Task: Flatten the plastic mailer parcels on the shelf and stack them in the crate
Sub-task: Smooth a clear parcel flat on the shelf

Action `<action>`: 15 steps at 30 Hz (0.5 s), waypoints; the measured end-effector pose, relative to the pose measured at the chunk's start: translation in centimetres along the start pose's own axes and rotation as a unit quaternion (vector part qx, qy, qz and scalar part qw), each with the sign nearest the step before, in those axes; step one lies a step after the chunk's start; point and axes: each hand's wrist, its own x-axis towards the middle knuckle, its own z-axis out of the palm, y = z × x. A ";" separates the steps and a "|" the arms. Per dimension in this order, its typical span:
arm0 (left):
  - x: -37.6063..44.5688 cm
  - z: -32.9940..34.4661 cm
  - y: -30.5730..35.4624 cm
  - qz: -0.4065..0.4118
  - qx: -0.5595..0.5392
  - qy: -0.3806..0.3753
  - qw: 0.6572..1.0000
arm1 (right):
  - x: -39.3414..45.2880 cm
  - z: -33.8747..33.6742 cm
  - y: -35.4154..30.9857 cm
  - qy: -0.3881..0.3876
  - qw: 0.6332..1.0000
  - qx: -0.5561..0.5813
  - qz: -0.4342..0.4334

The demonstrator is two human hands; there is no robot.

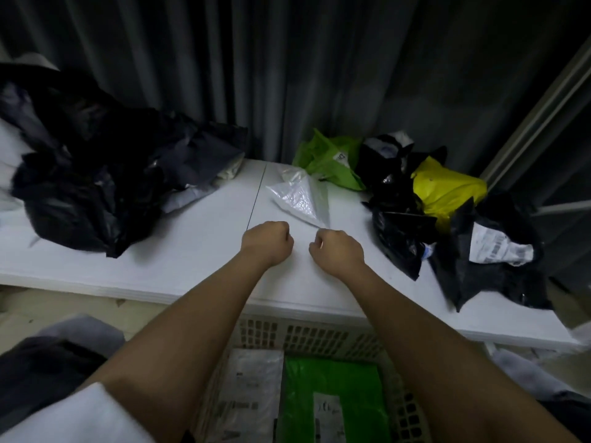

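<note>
A clear bubble mailer (pixel 300 195) lies on the white shelf (pixel 192 251), its near corner pointing at me. My right hand (pixel 335 249) has its fingers curled at that corner and seems to pinch it. My left hand (pixel 267 239) is a closed fist just to its left, resting on the bare shelf and holding nothing. Below the shelf's front edge stands a beige lattice crate (pixel 319 337). In it lie a flat green mailer (pixel 332 385) and a flat whitish mailer (pixel 249 388), side by side.
A heap of crumpled black and grey mailers (pixel 86 180) fills the shelf's left side. On the right lie a green mailer (pixel 329 158), a yellow one (pixel 447 190) and black ones (pixel 399 231), one bearing a white label (pixel 499 249). A dark curtain hangs behind.
</note>
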 end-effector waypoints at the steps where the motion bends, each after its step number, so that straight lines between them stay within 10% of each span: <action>1: 1.0 -0.2 -0.5 -0.010 -0.007 0.009 1.000 | 1.4 0.3 -0.1 0.010 1.000 0.007 0.001; 15: 9.5 1.9 -3.7 -0.071 -0.137 0.102 0.983 | 11.4 5.9 2.2 0.097 0.984 -0.140 -0.043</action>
